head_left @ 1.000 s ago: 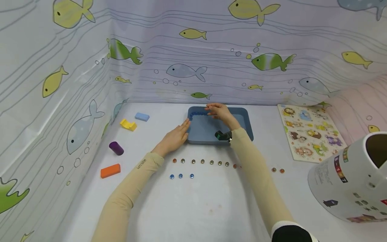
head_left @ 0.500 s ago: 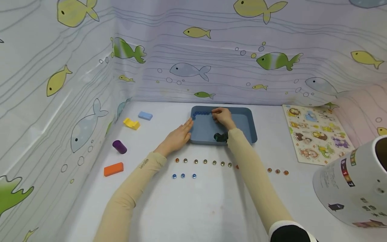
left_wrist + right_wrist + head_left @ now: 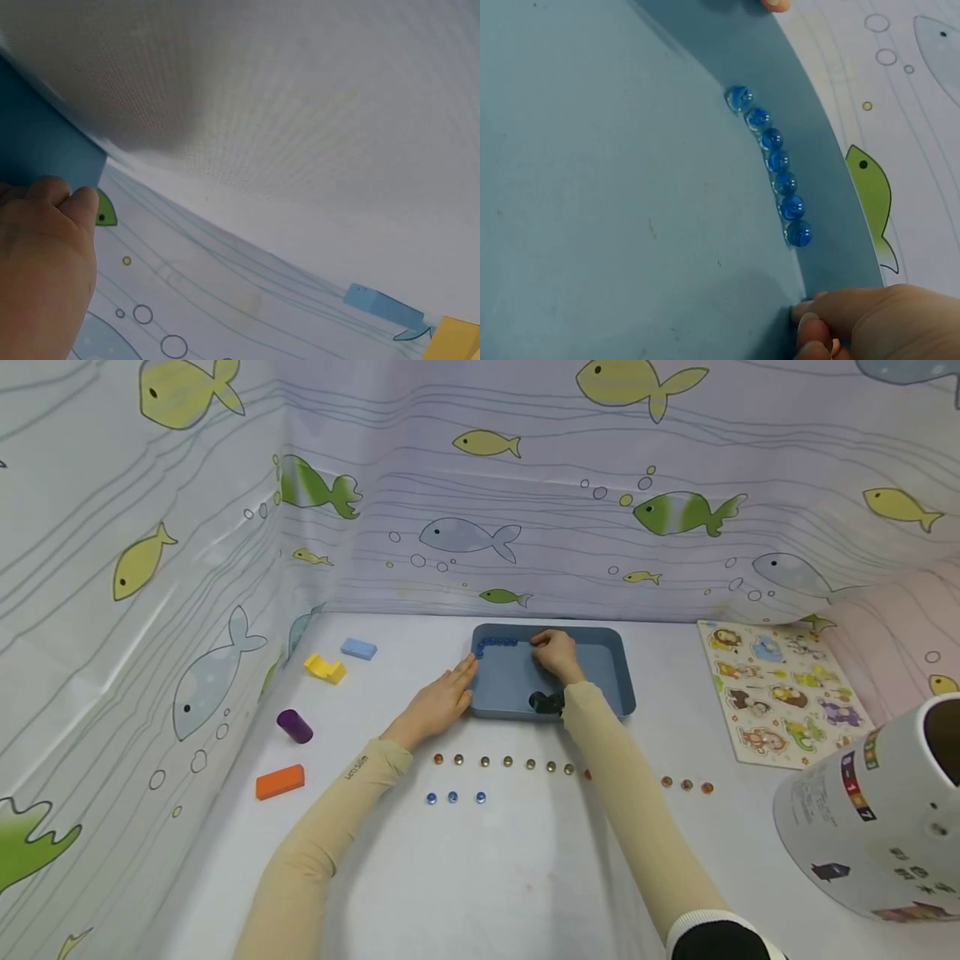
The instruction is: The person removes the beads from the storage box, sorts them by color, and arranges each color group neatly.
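Observation:
A blue tray [image 3: 600, 681] lies at the back of the white table. Several blue marbles [image 3: 497, 643] line its far left wall, shown in the right wrist view as a curved row [image 3: 776, 161] against the wall. My right hand [image 3: 555, 653] is inside the tray, its curled fingertips [image 3: 814, 330] pressed to the wall just past the row's end. Nothing shows between them. My left hand [image 3: 442, 697] lies flat on the table, straight fingers touching the tray's left rim [image 3: 52, 150]. Three blue marbles [image 3: 454, 797] and a row of brown and grey marbles [image 3: 510, 762] lie nearer me.
At the left are a yellow block [image 3: 325, 668], a light blue block [image 3: 358, 648], a purple cylinder [image 3: 294, 726] and an orange block [image 3: 280, 781]. An animal puzzle board [image 3: 783, 689] lies at the right and a white printed tub [image 3: 877, 818] at the near right. Fish-print curtains wall three sides.
My right hand's fingers, stretched out over the marble row a second ago, have curled in at the row's end. The left hand has stayed against the tray rim.

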Available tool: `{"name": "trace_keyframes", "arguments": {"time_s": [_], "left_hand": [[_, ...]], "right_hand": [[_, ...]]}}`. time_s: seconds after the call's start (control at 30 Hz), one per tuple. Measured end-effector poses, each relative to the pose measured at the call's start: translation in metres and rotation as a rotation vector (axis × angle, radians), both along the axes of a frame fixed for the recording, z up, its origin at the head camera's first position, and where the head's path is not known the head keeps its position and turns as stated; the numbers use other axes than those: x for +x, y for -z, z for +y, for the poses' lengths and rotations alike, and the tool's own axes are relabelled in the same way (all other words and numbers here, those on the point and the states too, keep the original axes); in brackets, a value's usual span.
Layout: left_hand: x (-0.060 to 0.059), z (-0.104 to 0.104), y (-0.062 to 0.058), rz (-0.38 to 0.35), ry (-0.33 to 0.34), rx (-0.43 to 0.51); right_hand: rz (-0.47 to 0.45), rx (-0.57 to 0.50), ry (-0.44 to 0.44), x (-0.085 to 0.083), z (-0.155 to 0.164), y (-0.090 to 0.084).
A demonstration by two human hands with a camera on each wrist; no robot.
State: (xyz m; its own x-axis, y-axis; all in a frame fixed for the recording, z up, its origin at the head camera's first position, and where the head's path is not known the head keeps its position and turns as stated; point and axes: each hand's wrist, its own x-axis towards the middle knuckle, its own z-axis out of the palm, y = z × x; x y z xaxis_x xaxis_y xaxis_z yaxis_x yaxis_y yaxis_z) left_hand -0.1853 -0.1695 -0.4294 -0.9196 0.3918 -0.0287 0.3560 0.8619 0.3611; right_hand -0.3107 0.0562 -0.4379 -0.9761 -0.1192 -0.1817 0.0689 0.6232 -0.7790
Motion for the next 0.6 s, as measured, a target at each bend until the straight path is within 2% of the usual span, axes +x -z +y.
{"name": "trace_keyframes", "arguments": {"time_s": [0.17, 0.4, 0.6], "left_hand": [[0.0006, 0.0008, -0.0017, 0.000, 0.000, 0.011], [0.0013, 0.0022, -0.0025, -0.016, -0.003, 0.011], [0.0009, 0.0025, -0.0032, -0.024, -0.012, 0.008]], "right_hand": [[-0.009, -0.055, 0.042, 0.0003, 0.0013, 0.0019], [-0.086, -0.234, 0.081, 0.0022, 0.0054, 0.0010], [-0.155, -0.339, 0.110, 0.0063, 0.0099, -0.0026]]}}
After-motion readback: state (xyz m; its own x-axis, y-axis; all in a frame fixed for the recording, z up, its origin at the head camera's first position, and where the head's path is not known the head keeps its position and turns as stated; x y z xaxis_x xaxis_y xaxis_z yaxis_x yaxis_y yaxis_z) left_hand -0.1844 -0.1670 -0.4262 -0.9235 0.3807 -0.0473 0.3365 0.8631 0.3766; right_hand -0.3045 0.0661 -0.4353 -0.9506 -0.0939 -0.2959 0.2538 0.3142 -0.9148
